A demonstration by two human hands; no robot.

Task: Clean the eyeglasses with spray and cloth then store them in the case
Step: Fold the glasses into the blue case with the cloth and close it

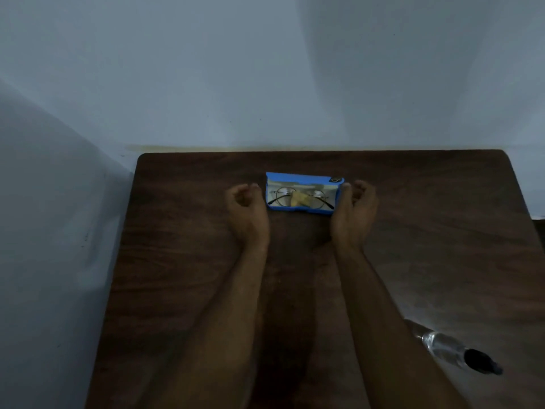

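The blue eyeglass case [295, 177] lay open on the dark wooden table [177, 261], between the two hands. The eyeglasses [284, 196] lay inside the case with a yellow cloth [300, 199] on top of them, just inward of the right hand's fingertips.

Left hand [246, 202]: fingers curled toward the palm, nothing held. Its fingertips [253, 187] were just beside the left end of the case and appeared not to touch it.

Right hand [354, 205]: fingers curled, thumb [345, 187] against the right end of the case. The blur hid whether this was a grip or only contact.

The spray bottle [442, 345] lay on its side, well apart from the fingers, nearer the right forearm.

Step in hand, as a judgement: handling of the open case. With glasses and cloth both inside, the step was either removal before cleaning or closing after storage; the view did not settle which.

Next move: for removal, steady the case at its right end and lift out the cloth first, then the frame. For closing, tuck the cloth flat and bring the lid down without trapping the temples
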